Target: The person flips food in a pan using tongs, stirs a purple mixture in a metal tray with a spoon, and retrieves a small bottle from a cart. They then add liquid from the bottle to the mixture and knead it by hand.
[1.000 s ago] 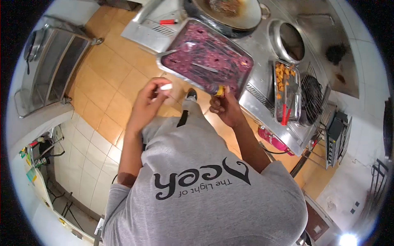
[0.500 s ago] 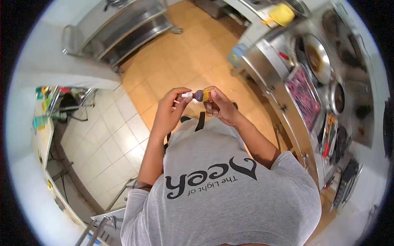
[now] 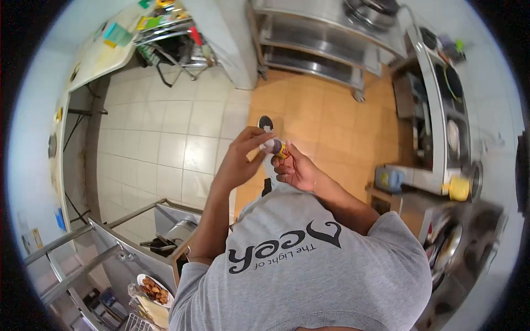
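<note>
Both hands meet in front of my body, around a small dark bottle (image 3: 280, 148) with a yellow label. My right hand (image 3: 295, 168) is closed round the labelled part of the bottle. At the bottle's other end, my left hand (image 3: 244, 156) has its thumb and fingers pinched on the white cap (image 3: 269, 145). The cap sits at the bottle's neck; whether it is fully seated I cannot tell.
A steel shelf trolley (image 3: 314, 41) stands ahead and a steel-framed rack (image 3: 105, 254) at the lower left, near a plate of browned food (image 3: 154, 289). A yellow dipper (image 3: 459, 188) and a blue container (image 3: 389, 180) are at the right. A wall column (image 3: 226, 38) stands ahead.
The view has swung away from the stove and the purple tray. My left hand has brought the white cap to the bottle, and both hands have stayed together there since.
</note>
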{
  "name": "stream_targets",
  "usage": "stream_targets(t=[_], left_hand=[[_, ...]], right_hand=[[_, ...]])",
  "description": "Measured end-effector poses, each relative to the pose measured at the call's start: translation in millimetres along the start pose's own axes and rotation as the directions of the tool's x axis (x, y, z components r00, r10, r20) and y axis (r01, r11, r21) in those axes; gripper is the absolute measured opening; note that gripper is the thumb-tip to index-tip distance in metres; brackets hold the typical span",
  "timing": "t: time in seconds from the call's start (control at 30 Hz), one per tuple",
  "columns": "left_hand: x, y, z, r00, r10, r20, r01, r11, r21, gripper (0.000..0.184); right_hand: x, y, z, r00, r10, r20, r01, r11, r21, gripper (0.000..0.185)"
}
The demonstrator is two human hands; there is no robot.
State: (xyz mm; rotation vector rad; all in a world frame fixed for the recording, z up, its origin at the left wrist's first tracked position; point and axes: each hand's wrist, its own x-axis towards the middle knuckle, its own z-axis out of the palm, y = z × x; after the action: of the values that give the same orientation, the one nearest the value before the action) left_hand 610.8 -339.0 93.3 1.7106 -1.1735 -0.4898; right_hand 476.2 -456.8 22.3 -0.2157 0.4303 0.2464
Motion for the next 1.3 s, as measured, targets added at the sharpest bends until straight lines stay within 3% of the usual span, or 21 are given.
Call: stream_targets(t=[0.1,0.13,0.2,0.23,0.27,0.3,0.33,0.4,0.5,0.53,0.63,0.77,0.83,0.93,0.97,1.07,1.1,1.23,1.3], left_hand=[[39.4,-48.5,-45.2,0.999,0.000,-0.045,0.003,0.999,0.046,0.033],[58.5,-62.5,-63.4,0.990,-0.112,-0.082,0.099,0.983,-0.152,0.033],[93.6,-84.6,-96.3,0.937,-0.336,-0.096,0.231,0.802,-0.551,0.035],[108.5,-95.3,-116.4,0.944,-0.307,-0.120,0.159,0.743,-0.650,0.035],[121.0,-104.9,-139.2,0.955,-0.271,-0.120,0.146,0.783,-0.605,0.034],[129.2,-115.2,-160.0,0.964,-0.241,-0.115,0.138,0.817,-0.561,0.032],[135.4,-125.6,-178.0,0.971,-0.213,-0.107,0.128,0.845,-0.519,0.031],[153.4,-152.7,-207.6,0.961,-0.243,-0.133,0.130,0.818,-0.560,0.027],[190.1,-172.8,-267.2,0.978,-0.178,-0.109,0.071,0.773,-0.631,0.028],[201.8,-182.3,-285.8,0.980,-0.131,-0.151,0.027,0.835,-0.550,0.028],[238.4,-234.4,-341.8,0.975,0.004,-0.222,-0.085,0.930,-0.357,0.029],[285.0,-316.4,-402.7,0.967,-0.147,-0.209,-0.004,0.808,-0.589,0.023],[311.6,-324.5,-437.2,0.988,-0.102,-0.113,0.023,0.833,-0.552,0.020],[338.1,-343.2,-480.7,0.992,-0.066,0.104,0.116,0.798,-0.592,0.022],[346.6,-353.7,-493.9,0.981,-0.039,0.188,0.148,0.777,-0.612,0.024],[374.3,-364.2,-518.2,0.995,-0.026,0.097,0.098,0.453,-0.886,0.035],[377.6,-386.4,-521.0,0.996,0.025,0.091,0.070,0.458,-0.886,0.043],[392.0,-403.5,-549.0,0.943,0.007,0.334,0.299,0.427,-0.853,0.046],[408.7,-408.1,-564.0,0.875,0.163,0.456,0.321,0.510,-0.798,0.045]], right_hand=[[81.7,-39.8,19.6,0.996,0.063,0.065,-0.064,0.998,0.010,0.044],[107.3,-57.0,32.7,0.993,0.094,0.069,-0.094,0.996,0.003,0.043],[159.2,-89.8,54.2,0.961,0.213,0.174,-0.214,0.977,-0.013,0.043],[186.9,-102.1,68.4,0.946,0.244,0.214,-0.247,0.969,-0.013,0.043],[214.4,-112.0,84.0,0.929,0.270,0.255,-0.275,0.961,-0.014,0.043],[238.4,-118.6,99.7,0.964,0.235,0.124,-0.233,0.972,-0.034,0.044],[260.0,-125.9,113.9,0.959,0.251,0.135,-0.241,0.967,-0.089,0.044],[301.9,-146.0,139.3,0.948,0.279,0.151,-0.248,0.949,-0.196,0.044],[358.1,-172.2,167.0,0.889,0.423,0.175,-0.378,0.894,-0.240,0.049],[372.6,-181.4,182.1,0.876,0.456,0.159,-0.405,0.873,-0.272,0.051],[426.8,-197.5,209.9,0.933,0.355,0.052,-0.325,0.898,-0.297,0.059],[512.3,-203.9,240.0,1.000,0.016,-0.022,-0.021,0.966,-0.259,0.059],[554.0,-203.8,266.7,0.971,-0.165,-0.170,0.126,0.967,-0.219,0.056],[599.4,-202.6,273.6,0.982,-0.153,-0.111,0.137,0.981,-0.134,0.054],[613.4,-201.5,270.4,0.991,-0.103,0.087,0.107,0.993,-0.049,0.054],[625.3,-207.9,309.0,0.984,-0.080,0.160,0.096,0.991,-0.096,0.054],[633.0,-206.9,316.8,0.984,-0.132,0.122,0.145,0.984,-0.100,0.055],[657.7,-216.5,333.3,0.982,-0.165,0.090,0.172,0.982,-0.078,0.054],[665.3,-223.1,335.3,0.988,-0.115,0.100,0.124,0.988,-0.091,0.053]])
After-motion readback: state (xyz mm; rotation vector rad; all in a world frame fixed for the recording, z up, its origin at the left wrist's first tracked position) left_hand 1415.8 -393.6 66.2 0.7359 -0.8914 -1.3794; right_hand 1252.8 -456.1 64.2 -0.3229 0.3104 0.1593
